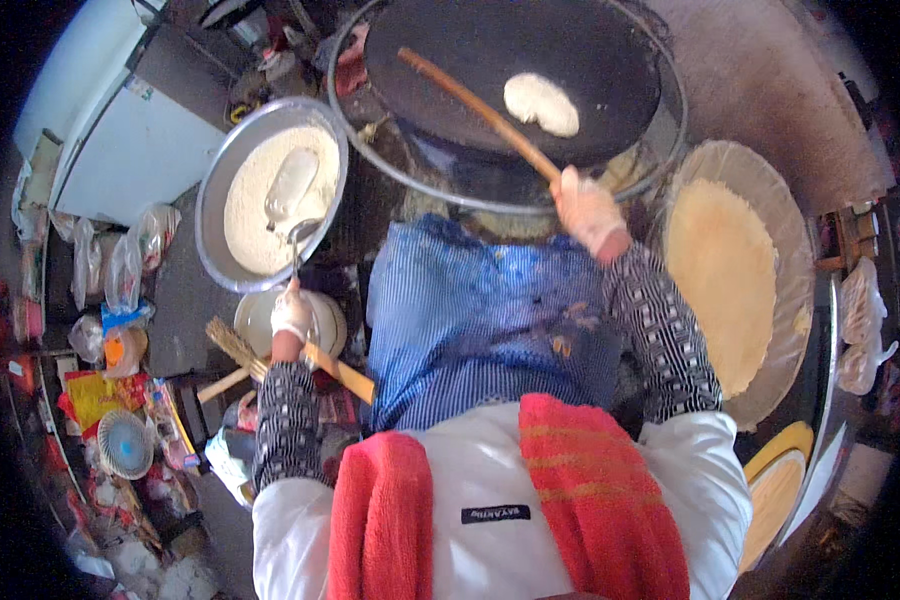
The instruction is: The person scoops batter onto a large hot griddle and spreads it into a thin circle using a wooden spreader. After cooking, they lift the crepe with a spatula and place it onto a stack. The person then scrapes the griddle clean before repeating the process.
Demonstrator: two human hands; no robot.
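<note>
My right hand (587, 210) grips a long wooden stick (480, 110), which reaches out over a large round dark griddle (440, 60). A small oval patch of pale batter (540, 104) lies on the griddle, to the right of the stick. My left hand (290, 312) is closed around the handle of a metal ladle (304, 230). The ladle's head is over a metal bowl (210, 235) of creamy batter (250, 215). A pale, shiny oval shape (292, 185) shows in the batter; I cannot tell what it is.
Right of me, thin round flatbreads (722, 285) lie on a plastic-covered tray (795, 340). Below the bowl stand a pale bucket (332, 325), a straw brush (232, 343) and a wooden piece (340, 373). Plastic bags (125, 265) and a round basket (125, 443) crowd the left.
</note>
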